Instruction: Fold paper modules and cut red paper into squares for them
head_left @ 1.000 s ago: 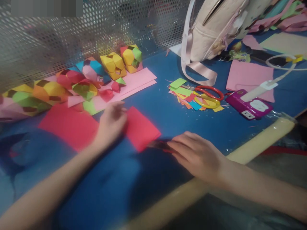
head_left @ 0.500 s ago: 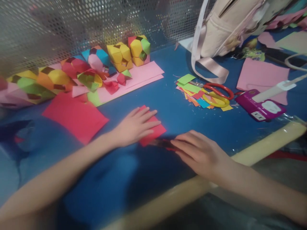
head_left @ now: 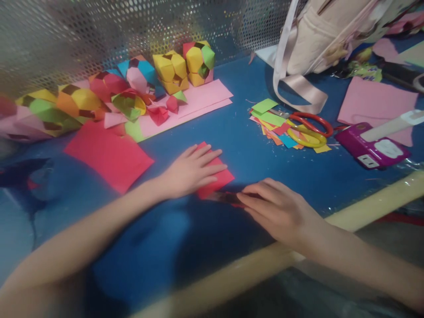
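Observation:
My left hand (head_left: 190, 170) lies flat, fingers stretched out, on a small red paper square (head_left: 218, 176) on the blue table (head_left: 251, 154). My right hand (head_left: 276, 210) rests just to the right of it, fingers curled over a thin dark and red object (head_left: 227, 198) at the paper's near edge. What that object is I cannot make out. A larger red sheet (head_left: 109, 154) lies to the left of my left hand.
Folded paper shapes (head_left: 132, 90) in many colours line the perforated metal wall (head_left: 132, 31) on pink sheets (head_left: 195, 106). Red and yellow scissors (head_left: 306, 130) sit on coloured paper scraps. A purple device (head_left: 371, 148), a beige bag (head_left: 327, 39) and pink paper (head_left: 374, 104) lie at the right. A yellowish table edge (head_left: 364, 207) runs across the front.
My left hand moved right from the red square's left edge and now lies flat on top of it. The right hand stayed in place.

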Demonstrator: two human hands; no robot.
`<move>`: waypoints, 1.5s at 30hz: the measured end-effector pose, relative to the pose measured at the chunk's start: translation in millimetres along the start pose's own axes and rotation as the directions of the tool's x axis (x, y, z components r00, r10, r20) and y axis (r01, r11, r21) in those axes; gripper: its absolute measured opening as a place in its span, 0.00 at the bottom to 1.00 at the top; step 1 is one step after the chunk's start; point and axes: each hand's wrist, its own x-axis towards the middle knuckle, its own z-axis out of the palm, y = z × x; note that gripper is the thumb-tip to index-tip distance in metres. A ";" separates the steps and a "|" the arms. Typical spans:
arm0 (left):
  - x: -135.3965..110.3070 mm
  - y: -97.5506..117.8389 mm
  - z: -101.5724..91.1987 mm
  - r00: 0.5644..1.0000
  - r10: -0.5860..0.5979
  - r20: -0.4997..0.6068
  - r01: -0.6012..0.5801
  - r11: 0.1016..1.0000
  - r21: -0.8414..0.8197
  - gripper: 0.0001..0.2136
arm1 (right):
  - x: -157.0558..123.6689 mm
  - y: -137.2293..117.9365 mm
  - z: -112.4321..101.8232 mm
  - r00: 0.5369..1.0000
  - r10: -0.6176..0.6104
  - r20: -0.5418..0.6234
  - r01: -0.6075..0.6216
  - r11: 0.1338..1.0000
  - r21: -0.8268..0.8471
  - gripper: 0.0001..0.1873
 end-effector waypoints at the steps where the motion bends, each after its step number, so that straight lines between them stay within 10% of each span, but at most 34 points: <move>1: 0.0 0.1 -0.2 1.000 0.000 -0.002 0.000 1.000 -0.005 0.19 | 0.0 0.4 0.4 1.000 0.000 -0.004 0.000 1.000 -0.005 0.12; 27: -3.8 -8.7 4.2 0.995 0.029 -0.097 -0.032 0.999 -0.030 0.18 | 3.7 10.5 3.2 0.999 -0.035 0.013 0.034 0.996 0.079 0.09; 34: -2.5 -3.8 -1.6 0.991 0.032 -0.129 -0.039 0.998 -0.046 0.19 | 17.8 43.8 -29.3 0.998 -0.056 -0.008 0.056 0.967 0.250 0.10; 39: -7.1 -2.6 -3.5 0.977 -0.096 -0.188 0.058 0.979 -0.194 0.22 | 33.3 121.0 -39.4 0.942 0.238 -0.238 -0.283 0.943 -0.175 0.12; 45: -9.4 -0.8 -1.6 0.938 -0.271 -0.219 0.242 0.959 -0.151 0.26 | 47.8 141.2 -30.2 0.972 0.200 -0.122 -0.232 0.891 -0.390 0.14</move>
